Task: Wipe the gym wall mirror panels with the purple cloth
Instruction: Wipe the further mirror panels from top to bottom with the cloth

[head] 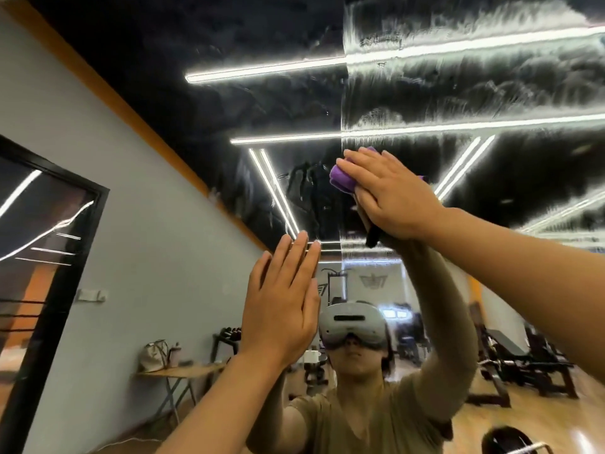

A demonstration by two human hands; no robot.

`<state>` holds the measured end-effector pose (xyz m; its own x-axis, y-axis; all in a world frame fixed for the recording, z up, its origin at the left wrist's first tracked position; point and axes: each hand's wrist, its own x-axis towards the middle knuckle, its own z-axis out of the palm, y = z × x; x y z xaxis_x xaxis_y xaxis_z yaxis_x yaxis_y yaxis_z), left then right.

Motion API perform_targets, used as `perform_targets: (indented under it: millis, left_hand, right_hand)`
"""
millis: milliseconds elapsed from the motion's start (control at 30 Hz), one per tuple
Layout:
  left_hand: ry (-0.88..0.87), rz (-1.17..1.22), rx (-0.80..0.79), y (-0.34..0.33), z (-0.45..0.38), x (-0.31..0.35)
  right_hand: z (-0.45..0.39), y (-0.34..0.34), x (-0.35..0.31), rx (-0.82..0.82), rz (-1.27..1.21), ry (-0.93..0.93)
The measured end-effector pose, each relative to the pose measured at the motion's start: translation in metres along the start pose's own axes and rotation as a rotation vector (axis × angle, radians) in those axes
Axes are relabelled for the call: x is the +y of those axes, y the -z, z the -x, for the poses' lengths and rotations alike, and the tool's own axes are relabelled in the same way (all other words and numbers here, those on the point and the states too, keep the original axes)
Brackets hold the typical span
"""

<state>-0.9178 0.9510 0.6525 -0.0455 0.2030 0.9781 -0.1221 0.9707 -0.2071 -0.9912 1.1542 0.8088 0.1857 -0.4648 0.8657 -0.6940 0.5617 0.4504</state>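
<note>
The wall mirror fills the view; its left panel [262,103] looks fairly clean and its right panel [474,86] is covered in streaky smears, with a vertical seam between them. My right hand [389,194] presses the bunched purple cloth [342,178] flat against the glass right at the seam, fingers straight over it. My left hand [281,299] lies flat on the left panel lower down, fingers straight and together, holding nothing. Most of the cloth is hidden under my right hand.
The mirror reflects a person in a headset, ceiling light strips, weight benches [523,365] and a folding table with a bag [154,355]. A black-framed panel [49,257] stands on the grey wall at the left.
</note>
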Motion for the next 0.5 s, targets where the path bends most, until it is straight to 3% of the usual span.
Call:
perform_targets:
  millis: [100,333,500]
  left_hand:
    - [0.002,0.005,0.000,-0.001,0.000,0.000]
    - [0.053,0.055,-0.022,0.001,-0.001,0.010]
    - [0.015,0.121,-0.090,-0.008,0.012,0.041]
  right_hand:
    - [0.027,-0.006,-0.010,0.028,0.005,0.037]
    - [0.163,-0.010,-0.024,-0.189,0.045,0.310]
    - [0.218,-0.006,-0.022,-0.260,0.092,0.347]
